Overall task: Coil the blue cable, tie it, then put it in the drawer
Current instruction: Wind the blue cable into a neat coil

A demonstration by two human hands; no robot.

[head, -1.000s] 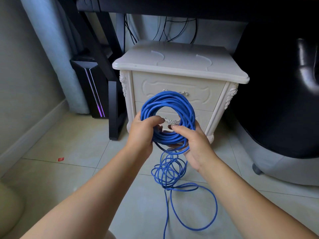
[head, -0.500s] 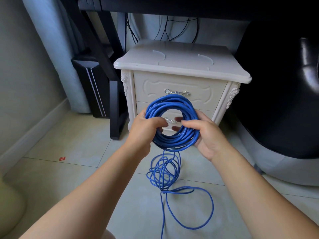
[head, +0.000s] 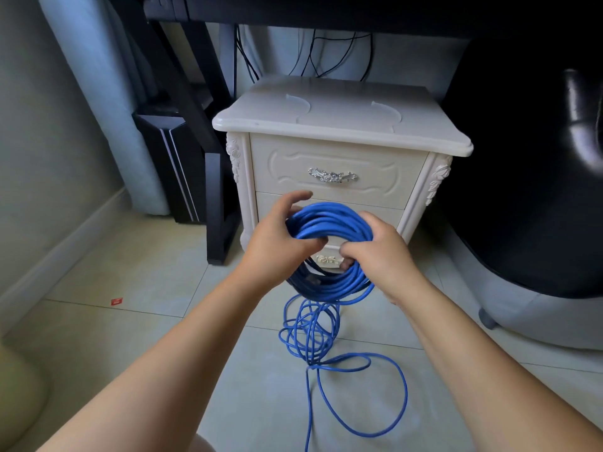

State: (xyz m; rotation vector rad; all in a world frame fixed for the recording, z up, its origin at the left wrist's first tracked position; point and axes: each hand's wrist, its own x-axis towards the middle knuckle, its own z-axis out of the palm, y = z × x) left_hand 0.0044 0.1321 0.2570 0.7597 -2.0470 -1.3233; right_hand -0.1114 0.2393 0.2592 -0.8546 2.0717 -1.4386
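Note:
A thick coil of blue cable (head: 329, 223) hangs in the air in front of the white nightstand (head: 339, 115). My left hand (head: 277, 246) grips the coil's left side, thumb through the ring and fingers partly spread on top. My right hand (head: 378, 252) clasps the right side. The cable's uncoiled part (head: 313, 340) drops from the coil to a tangle of loops on the floor tiles and runs toward me. Both nightstand drawers are closed; the top drawer (head: 332, 190) has a silver handle (head: 332, 175), and the lower one is partly hidden by the coil.
A black desk leg (head: 215, 207) and a dark computer tower (head: 169, 164) stand left of the nightstand. A large black chair (head: 528, 190) fills the right side. A small red scrap (head: 116, 301) lies on the tiled floor. Black wires hang behind the nightstand.
The coil has tilted from facing me upright to lying flatter. My right hand has shifted round to the coil's right side, and my left fingers have loosened on top.

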